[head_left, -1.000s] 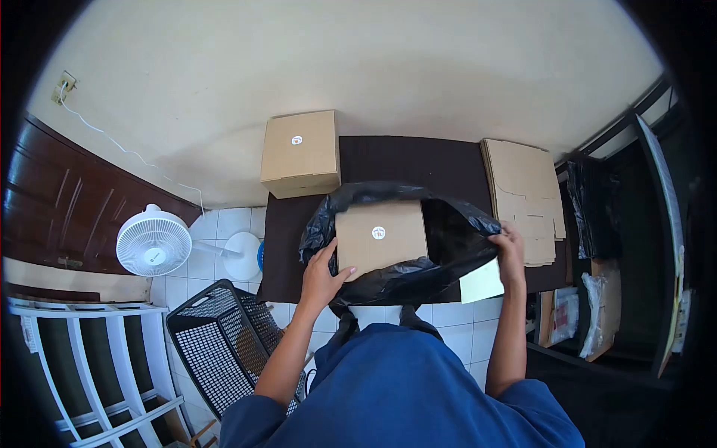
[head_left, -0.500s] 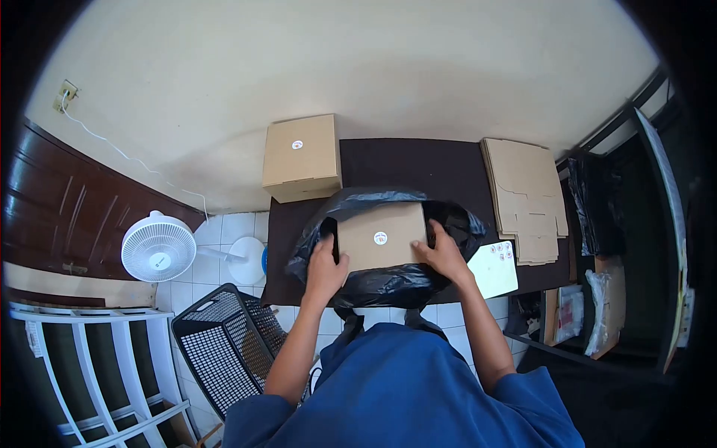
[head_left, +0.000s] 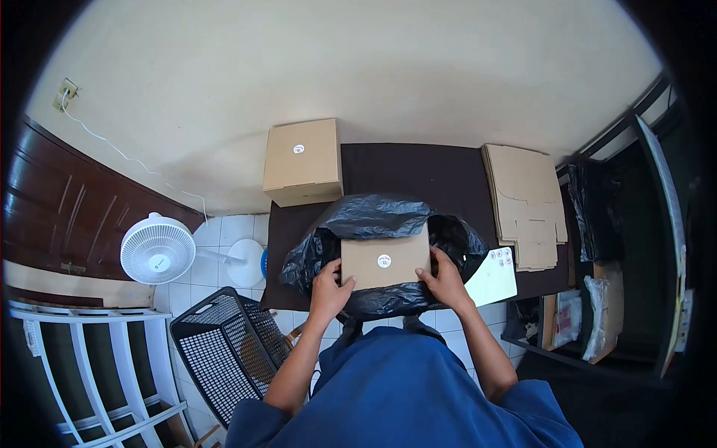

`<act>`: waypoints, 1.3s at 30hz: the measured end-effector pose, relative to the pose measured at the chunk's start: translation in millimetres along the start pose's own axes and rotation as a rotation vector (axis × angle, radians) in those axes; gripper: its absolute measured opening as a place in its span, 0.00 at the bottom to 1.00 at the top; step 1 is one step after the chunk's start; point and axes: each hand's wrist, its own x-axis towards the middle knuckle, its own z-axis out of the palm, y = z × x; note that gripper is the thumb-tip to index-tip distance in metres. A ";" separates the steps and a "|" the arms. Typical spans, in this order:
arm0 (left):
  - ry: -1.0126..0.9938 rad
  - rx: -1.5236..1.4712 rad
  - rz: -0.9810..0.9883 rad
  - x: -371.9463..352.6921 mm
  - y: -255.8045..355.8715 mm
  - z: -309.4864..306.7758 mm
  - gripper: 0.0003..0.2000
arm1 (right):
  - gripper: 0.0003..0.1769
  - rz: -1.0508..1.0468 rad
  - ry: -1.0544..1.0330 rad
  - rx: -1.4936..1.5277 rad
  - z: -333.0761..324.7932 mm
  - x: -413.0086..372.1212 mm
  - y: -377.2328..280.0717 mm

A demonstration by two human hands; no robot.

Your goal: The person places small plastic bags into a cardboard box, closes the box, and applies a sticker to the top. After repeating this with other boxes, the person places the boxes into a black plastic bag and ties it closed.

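A brown cardboard box (head_left: pixel 385 275) with a round white sticker sits inside the mouth of a black plastic bag (head_left: pixel 373 216). The bag's far edge covers the back of the box lid. My left hand (head_left: pixel 329 290) grips the box's left side, thumb over the top edge. On the opposite side my right hand (head_left: pixel 445 282) holds it the same way, thumb on the lid and fingers down the side. Bag folds surround both hands, and the lower part of the box is hidden in the bag.
Another closed cardboard box (head_left: pixel 302 163) stands at the table's (head_left: pixel 411 168) back left. Flattened cardboard boxes (head_left: pixel 526 201) are stacked on the right, near a sheet of stickers (head_left: pixel 493 278). A white fan (head_left: pixel 158 250) and a black plastic basket (head_left: pixel 224 351) stand left of the table.
The box and both hands have moved slightly nearer to me. The bag's far edge now lies over the back of the lid.
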 end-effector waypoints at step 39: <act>-0.045 -0.022 0.548 59.2 96.2 -82.9 0.15 | 0.39 -0.102 0.130 0.907 -122.9 68.7 -83.7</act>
